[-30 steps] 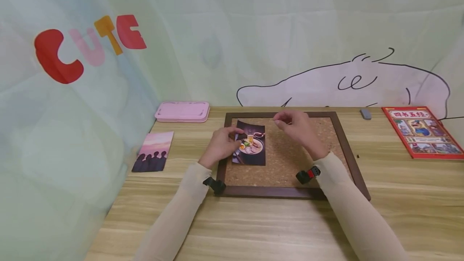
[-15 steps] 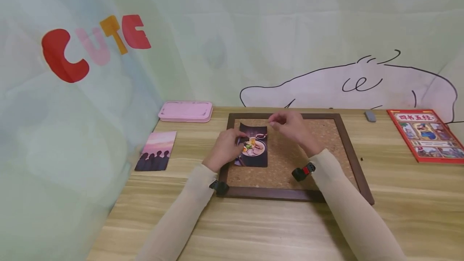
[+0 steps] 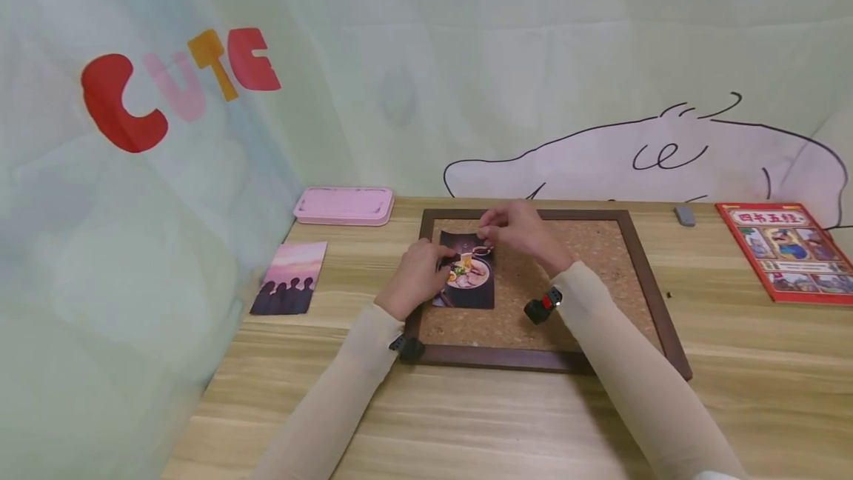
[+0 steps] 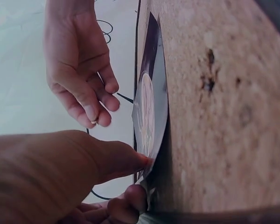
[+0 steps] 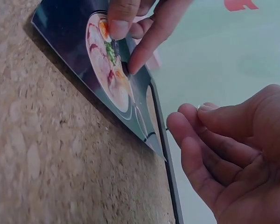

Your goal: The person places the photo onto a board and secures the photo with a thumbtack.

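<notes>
Nearest the viewer, two cream-sleeved forearms are reaching up from 6 o'clock across the wooden counter (image 3: 466, 421), each wearing a small black wrist camera. Just beyond them a cork board (image 3: 573, 295) in a dark brown frame is lying flat at the middle of the counter.

On the board's 9 o'clock side a food photo (image 3: 466, 280) showing a bowl of noodles is lying on the cork. The left hand (image 3: 416, 280) is pressing on the photo's 9 o'clock edge; in the left wrist view its thumb and a finger below are pinching that edge (image 4: 147, 163), which is sitting slightly raised off the cork. The right hand (image 3: 516, 232) is hovering at the photo's 1 o'clock corner, its fingers (image 5: 196, 135) curled together with thumb against fingertips. Whether something small is pinched between them I cannot tell; the right wrist view is showing them just clear of the photo's corner (image 5: 154, 144), not touching it.

Farther out at 9 o'clock, a pink sunset photo (image 3: 289, 287) with dark silhouettes is lying on the counter. At 11 o'clock a pink tray (image 3: 343, 206) is sitting against the back curtain. At 1 o'clock a small grey eraser (image 3: 684, 215) is lying near the back edge, and at 2 o'clock a red book (image 3: 789, 250) is resting flat.
</notes>
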{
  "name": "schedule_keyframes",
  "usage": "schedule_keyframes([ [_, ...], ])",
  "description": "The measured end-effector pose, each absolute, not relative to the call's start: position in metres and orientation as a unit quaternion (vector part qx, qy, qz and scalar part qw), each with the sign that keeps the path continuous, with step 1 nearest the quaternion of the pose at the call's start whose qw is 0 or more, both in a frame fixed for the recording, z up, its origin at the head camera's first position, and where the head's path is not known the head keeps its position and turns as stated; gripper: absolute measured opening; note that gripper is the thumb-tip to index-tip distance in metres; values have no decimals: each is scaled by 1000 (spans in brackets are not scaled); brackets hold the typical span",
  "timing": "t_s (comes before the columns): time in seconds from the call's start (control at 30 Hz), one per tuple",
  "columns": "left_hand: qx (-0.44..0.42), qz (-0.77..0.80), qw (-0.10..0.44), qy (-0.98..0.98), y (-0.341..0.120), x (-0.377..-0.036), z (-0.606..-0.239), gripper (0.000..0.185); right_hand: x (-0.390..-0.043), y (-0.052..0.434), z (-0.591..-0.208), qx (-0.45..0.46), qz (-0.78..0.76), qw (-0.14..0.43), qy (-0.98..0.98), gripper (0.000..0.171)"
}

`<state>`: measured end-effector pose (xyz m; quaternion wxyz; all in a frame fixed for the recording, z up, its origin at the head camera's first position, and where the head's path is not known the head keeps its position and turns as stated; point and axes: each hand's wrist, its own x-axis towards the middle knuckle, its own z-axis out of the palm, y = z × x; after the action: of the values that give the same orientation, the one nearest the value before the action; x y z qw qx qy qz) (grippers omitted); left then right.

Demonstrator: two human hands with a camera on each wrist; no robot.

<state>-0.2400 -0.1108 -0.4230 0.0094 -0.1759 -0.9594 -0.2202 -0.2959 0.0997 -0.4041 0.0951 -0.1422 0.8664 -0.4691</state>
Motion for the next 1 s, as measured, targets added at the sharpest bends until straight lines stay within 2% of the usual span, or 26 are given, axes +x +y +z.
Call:
schedule_keyframes([
  [0.5, -169, -205, 18, -964, -109, -237, -422, 26, -307, 86, -416, -207, -389, 110, 891, 8],
  [1.0, -171, -205, 16, -964, -112, -236, -421, 27, -314, 75, -430, -191, -368, 114, 903, 8],
])
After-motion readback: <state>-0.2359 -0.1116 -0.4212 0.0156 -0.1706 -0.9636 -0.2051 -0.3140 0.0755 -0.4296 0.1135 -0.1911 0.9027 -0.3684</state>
